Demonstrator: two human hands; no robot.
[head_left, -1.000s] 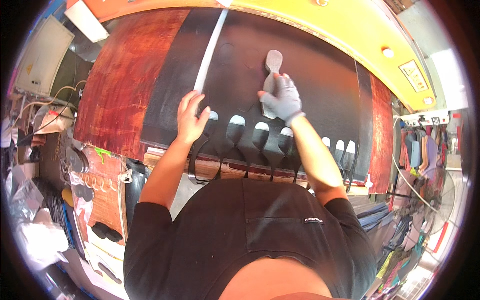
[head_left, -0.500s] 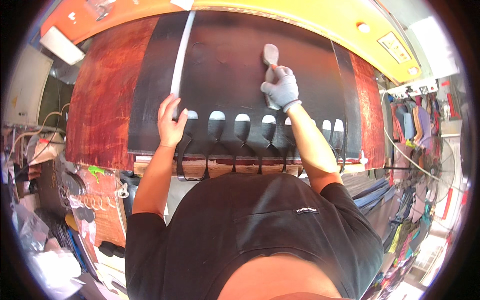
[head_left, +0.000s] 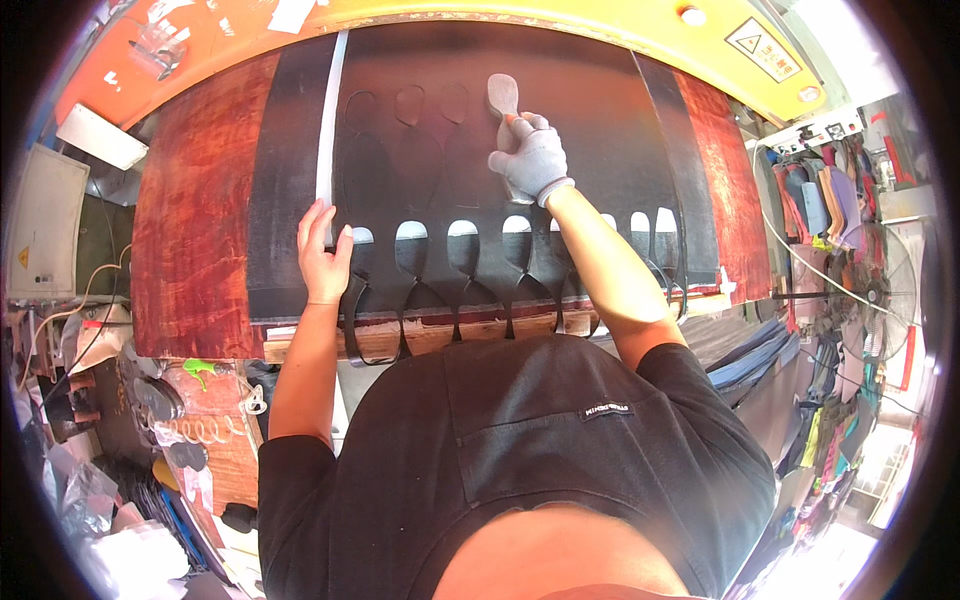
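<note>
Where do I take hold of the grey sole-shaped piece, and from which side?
I'd likely take the grey sole-shaped piece by its middle, from above and the near right, much as the gloved right grip does. It lies lengthwise away from the wearer on the black sheet, and its rounded far end tapers toward that middle.

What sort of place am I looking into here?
Likely a small workshop, perhaps for shoe parts: a smooth black sheet marked with rounded outlines, a grey sole-shaped tool in the grey-gloved right hand, and a long yellow-orange housing beyond the sheet.
</note>
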